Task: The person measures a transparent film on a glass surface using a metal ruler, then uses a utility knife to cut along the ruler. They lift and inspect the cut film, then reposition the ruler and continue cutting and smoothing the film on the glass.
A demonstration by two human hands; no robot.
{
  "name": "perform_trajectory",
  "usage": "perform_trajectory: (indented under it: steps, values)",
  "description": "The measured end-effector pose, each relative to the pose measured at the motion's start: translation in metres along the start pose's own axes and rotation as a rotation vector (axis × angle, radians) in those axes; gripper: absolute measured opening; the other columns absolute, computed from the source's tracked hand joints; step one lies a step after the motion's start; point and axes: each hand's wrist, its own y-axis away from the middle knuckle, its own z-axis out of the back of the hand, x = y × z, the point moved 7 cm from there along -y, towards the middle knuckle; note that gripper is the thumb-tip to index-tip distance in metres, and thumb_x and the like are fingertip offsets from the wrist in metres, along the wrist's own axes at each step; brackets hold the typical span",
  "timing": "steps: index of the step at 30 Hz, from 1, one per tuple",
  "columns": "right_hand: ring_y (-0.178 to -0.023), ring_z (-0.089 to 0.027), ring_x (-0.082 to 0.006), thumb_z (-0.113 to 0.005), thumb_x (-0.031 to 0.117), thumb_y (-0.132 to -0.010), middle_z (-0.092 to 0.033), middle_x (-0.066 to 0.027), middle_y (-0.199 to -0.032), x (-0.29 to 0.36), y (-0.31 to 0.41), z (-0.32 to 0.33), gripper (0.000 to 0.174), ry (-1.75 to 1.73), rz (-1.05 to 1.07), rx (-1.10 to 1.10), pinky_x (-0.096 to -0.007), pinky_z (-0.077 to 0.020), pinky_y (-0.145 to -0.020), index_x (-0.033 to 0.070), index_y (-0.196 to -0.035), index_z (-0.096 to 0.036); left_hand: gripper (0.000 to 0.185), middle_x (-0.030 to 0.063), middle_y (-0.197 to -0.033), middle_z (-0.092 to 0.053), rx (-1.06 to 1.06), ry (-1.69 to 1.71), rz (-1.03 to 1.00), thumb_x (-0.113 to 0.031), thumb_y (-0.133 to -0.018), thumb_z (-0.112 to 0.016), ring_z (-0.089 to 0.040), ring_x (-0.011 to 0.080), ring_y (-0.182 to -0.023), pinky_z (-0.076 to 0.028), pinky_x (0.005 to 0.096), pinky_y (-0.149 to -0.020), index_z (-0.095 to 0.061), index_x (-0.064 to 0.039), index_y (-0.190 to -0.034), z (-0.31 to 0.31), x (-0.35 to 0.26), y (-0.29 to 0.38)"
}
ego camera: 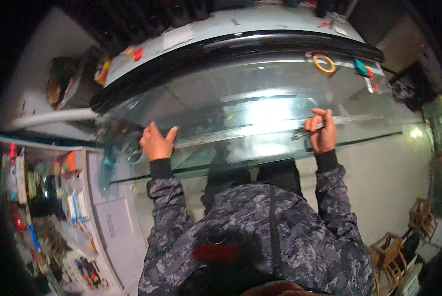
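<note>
A glossy transparent sheet (198,107) lies in front of me and reflects a bright light; whether it is glass or film I cannot tell. A long straight strip (221,134) runs across it between my hands. My left hand (159,142) is at the strip's left end, fingers and thumb apart, with nothing seen in it. In my right hand (322,131) a small slim tool (301,135), partly hidden by the fingers, points left near the strip. Beyond the sheet lies a long black roll (206,50).
A yellow tape ring (324,64) and a teal tool (361,67) lie at the far right. A red object (138,54) sits behind the roll. Cluttered shelves (84,207) stand at my left, wooden stools (387,251) at the lower right.
</note>
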Motion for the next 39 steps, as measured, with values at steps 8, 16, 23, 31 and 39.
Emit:
perform_trajectory:
  steps: [8, 16, 23, 31, 39]
  values:
    - [-0.074, -0.056, -0.0222, -0.034, 0.040, -0.118, -0.055, -0.0047, -0.066, 0.000, -0.001, 0.001, 0.053, 0.004, -0.002, 0.109, -0.0384, -0.0467, -0.079, 0.000, -0.117, -0.068, 0.105, 0.0268, -0.149, -0.053, 0.035, -0.057, 0.187, -0.069, -0.076, -0.083, -0.048, 0.0474, -0.137, -0.043, 0.0550, -0.113, -0.049, -0.010, -0.156, 0.009, 0.003, -0.002]
    - [-0.075, -0.058, -0.0247, -0.036, 0.041, -0.118, -0.054, -0.0062, -0.066, -0.001, -0.004, 0.001, 0.052, 0.016, -0.021, 0.120, -0.0416, -0.0485, -0.080, -0.003, -0.117, -0.064, 0.110, 0.0252, -0.151, -0.051, 0.134, -0.059, 0.278, -0.072, -0.075, -0.083, -0.048, 0.0481, -0.136, -0.044, 0.0551, -0.112, -0.046, -0.010, -0.158, 0.016, 0.023, -0.005]
    - [-0.076, -0.059, -0.0256, -0.036, 0.041, -0.117, -0.056, -0.0076, -0.068, -0.001, -0.002, 0.001, 0.053, -0.008, -0.028, 0.113, -0.0420, -0.0490, -0.082, -0.004, -0.117, -0.065, 0.100, 0.0215, -0.146, -0.054, 0.048, -0.108, 0.216, -0.064, -0.077, -0.086, -0.049, 0.0447, -0.134, -0.047, 0.0532, -0.109, -0.053, -0.009, -0.153, 0.022, 0.013, -0.004]
    - [-0.080, -0.062, -0.0266, -0.036, 0.041, -0.117, -0.058, -0.0079, -0.069, 0.000, -0.002, 0.001, 0.054, 0.000, -0.017, 0.133, -0.0421, -0.0495, -0.084, -0.004, -0.117, -0.065, 0.105, 0.0259, -0.141, -0.056, 0.002, 0.033, 0.204, -0.064, -0.074, -0.088, -0.053, 0.0456, -0.130, -0.046, 0.0516, -0.109, -0.051, -0.004, -0.152, 0.008, 0.027, -0.017]
    - [-0.079, -0.062, -0.0276, -0.033, 0.040, -0.118, -0.060, -0.0084, -0.069, -0.003, -0.002, 0.002, 0.055, -0.033, -0.014, 0.094, -0.0432, -0.0501, -0.085, -0.005, -0.116, -0.064, 0.101, 0.0200, -0.129, -0.070, 0.145, 0.101, 0.240, -0.064, -0.076, -0.086, -0.066, 0.0392, -0.121, -0.053, 0.0508, -0.102, -0.054, -0.005, -0.150, 0.000, 0.040, -0.026]
